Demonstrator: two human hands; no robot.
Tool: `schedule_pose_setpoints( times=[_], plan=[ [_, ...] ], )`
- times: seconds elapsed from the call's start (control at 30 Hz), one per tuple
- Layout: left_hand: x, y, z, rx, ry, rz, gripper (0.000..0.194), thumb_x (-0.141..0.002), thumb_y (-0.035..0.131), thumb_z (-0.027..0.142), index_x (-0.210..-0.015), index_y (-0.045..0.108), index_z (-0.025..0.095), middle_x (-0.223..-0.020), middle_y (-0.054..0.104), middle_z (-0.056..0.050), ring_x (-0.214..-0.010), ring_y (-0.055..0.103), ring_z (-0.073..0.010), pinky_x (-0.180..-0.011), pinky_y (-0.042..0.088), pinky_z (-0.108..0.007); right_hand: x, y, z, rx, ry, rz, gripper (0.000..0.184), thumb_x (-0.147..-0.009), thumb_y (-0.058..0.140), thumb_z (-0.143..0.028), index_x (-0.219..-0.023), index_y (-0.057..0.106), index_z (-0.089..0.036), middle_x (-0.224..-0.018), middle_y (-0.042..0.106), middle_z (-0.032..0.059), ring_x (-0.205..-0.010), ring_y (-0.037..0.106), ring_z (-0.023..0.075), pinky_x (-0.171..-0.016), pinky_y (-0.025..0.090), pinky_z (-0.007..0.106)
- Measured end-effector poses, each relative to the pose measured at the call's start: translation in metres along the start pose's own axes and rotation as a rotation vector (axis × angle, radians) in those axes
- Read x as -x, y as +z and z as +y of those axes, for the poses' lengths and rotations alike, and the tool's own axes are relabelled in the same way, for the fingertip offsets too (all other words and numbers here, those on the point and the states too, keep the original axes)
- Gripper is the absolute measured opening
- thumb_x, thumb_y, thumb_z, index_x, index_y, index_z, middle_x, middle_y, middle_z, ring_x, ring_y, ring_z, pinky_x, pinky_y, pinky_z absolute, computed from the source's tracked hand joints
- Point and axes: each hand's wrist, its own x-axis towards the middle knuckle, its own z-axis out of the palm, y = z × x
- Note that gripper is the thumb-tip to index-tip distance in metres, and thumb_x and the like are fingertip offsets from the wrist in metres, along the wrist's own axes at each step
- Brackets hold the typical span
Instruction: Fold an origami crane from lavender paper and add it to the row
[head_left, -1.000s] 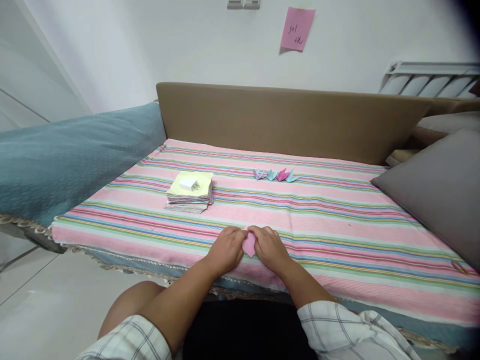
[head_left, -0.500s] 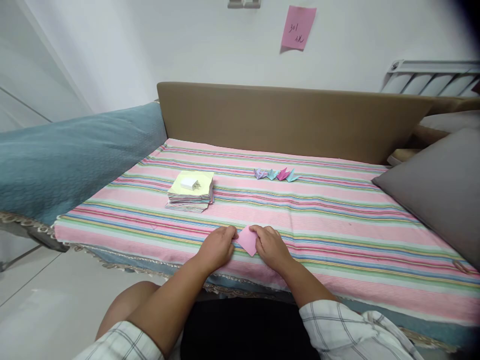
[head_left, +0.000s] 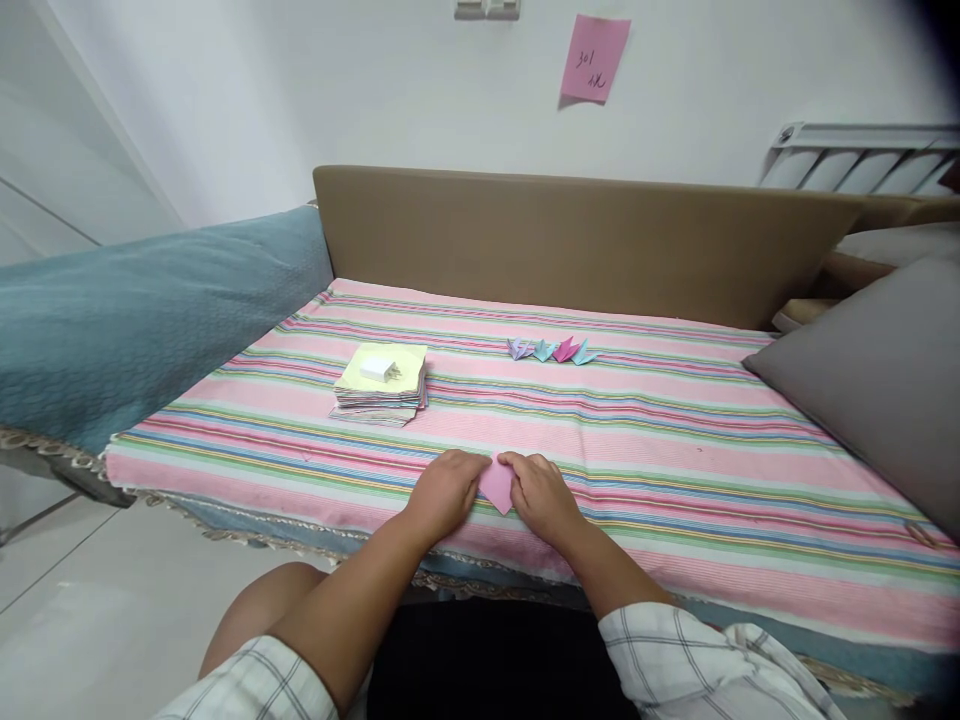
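Your left hand (head_left: pixel 444 495) and right hand (head_left: pixel 546 500) pinch the pink paper (head_left: pixel 496 486), seemingly part-folded; four cranes (head_left: pixel 565 350) sit folded at one o'clock, the stack (head_left: pixel 379 387) unfolded at ten.

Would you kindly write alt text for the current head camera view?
The left hand and right hand hold pink paper on a striped cloth; beyond lie a paper stack topped with a white plug, and four folded-paper figures.

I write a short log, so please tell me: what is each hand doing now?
Left hand: fingers closed on pink paper, at its left side.
Right hand: fingers closed on its right side.
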Motion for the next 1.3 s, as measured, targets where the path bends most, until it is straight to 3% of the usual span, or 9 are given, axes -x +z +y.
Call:
schedule_pose_setpoints(
  times=[0.2,0.43,0.9,1.07,1.3],
  plan=[
    [-0.005,0.015,0.004,-0.015,-0.002,0.004,0.029,-0.083,0.043,0.01,-0.109,0.052,0.016,-0.104,0.064,-0.008,-0.101,0.053,-0.0211,-0.092,0.041,-0.038,-0.001,0.001,-0.001,-0.024,0.018,0.014,0.041,-0.081,0.039,-0.01,-0.12,0.049,-0.02,-0.111,0.061,0.0048,-0.097,0.05,0.0208,-0.085,0.034,0.033],
    [-0.005,0.017,0.002,-0.047,-0.019,-0.008,0.032,-0.08,0.045,0.01,-0.112,0.05,0.016,-0.103,0.063,-0.007,-0.1,0.052,-0.0215,-0.091,0.04,-0.037,-0.001,0.0,0.0,-0.081,0.028,0.048,0.04,-0.078,0.042,-0.009,-0.116,0.049,-0.02,-0.11,0.062,0.004,-0.098,0.05,0.0204,-0.087,0.036,0.033],
    [-0.006,0.014,0.005,-0.049,-0.056,-0.051,0.034,-0.081,0.044,0.013,-0.114,0.051,0.017,-0.101,0.063,-0.009,-0.099,0.052,-0.023,-0.089,0.04,-0.038,0.013,-0.022,0.017,-0.011,0.123,0.043,0.025,-0.082,0.041,-0.014,-0.098,0.058,-0.021,-0.084,0.066,0.0021,-0.079,0.054,0.0186,-0.067,0.039,0.028],
    [-0.007,0.014,0.005,-0.025,-0.072,-0.044,0.034,-0.08,0.045,0.013,-0.113,0.052,0.017,-0.103,0.063,-0.008,-0.099,0.052,-0.0233,-0.089,0.04,-0.038,0.013,-0.02,0.013,-0.1,0.037,0.224,0.03,-0.081,0.038,-0.012,-0.103,0.057,-0.019,-0.1,0.064,0.006,-0.096,0.052,0.0208,-0.084,0.041,0.034],
    [-0.006,0.013,0.003,0.009,-0.066,-0.039,0.034,-0.078,0.047,0.012,-0.112,0.051,0.018,-0.106,0.062,-0.007,-0.101,0.051,-0.0226,-0.093,0.039,-0.038,0.007,-0.005,0.001,-0.161,-0.084,0.077,0.04,-0.082,0.042,-0.016,-0.122,0.046,-0.018,-0.116,0.059,0.0069,-0.105,0.049,0.0208,-0.092,0.037,0.038]
  ],
)
